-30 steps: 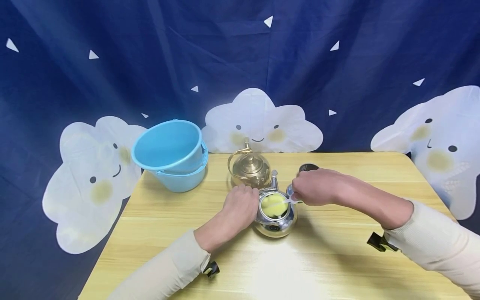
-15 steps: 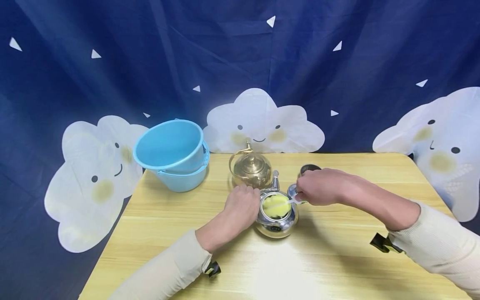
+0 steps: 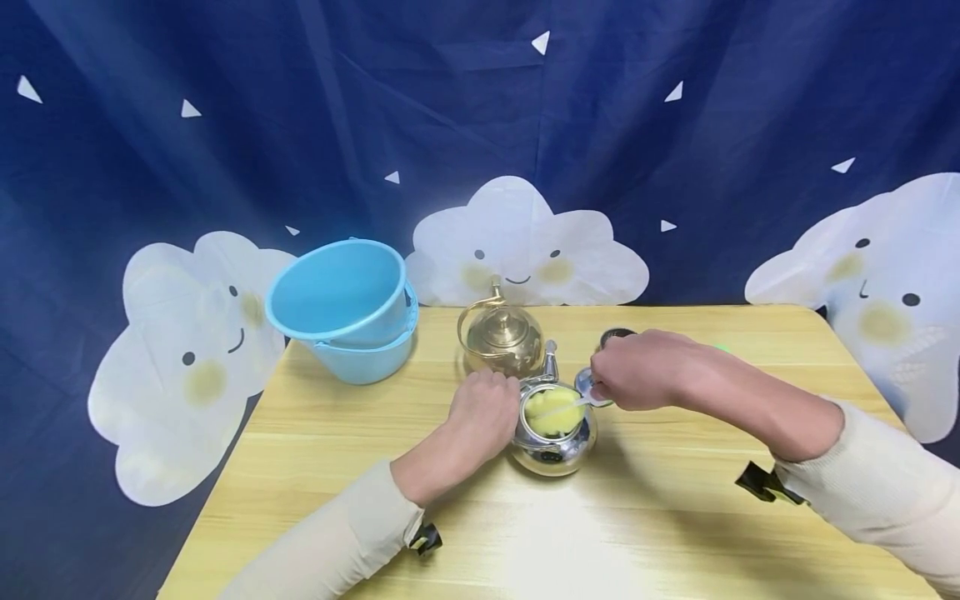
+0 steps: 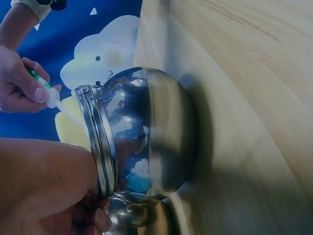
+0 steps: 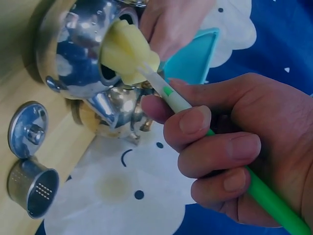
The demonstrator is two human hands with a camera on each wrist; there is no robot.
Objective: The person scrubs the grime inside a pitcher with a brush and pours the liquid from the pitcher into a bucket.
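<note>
A silver teapot (image 3: 553,463) with its lid off stands upright on the wooden table. My left hand (image 3: 483,414) grips it at the left side, by the rim and handle; the left wrist view shows the curled fingers (image 4: 101,219) there. In my right hand (image 3: 637,371) is a sponge brush with a green handle (image 5: 274,205) and a white stem. Its yellow sponge head (image 5: 128,49) sits in the teapot's round mouth, partly sticking out. How deep the sponge reaches is hidden.
A gold teapot (image 3: 504,337) stands just behind the silver one. Two light blue buckets (image 3: 367,367), one nested in the other, are at the back left. A silver lid (image 5: 28,128) and a perforated strainer cup (image 5: 32,188) lie right of the teapot.
My right hand has shifted slightly with the brush, and a bit of green now shows behind the right forearm. The sponge has turned a little in the mouth. My left hand keeps its hold.
</note>
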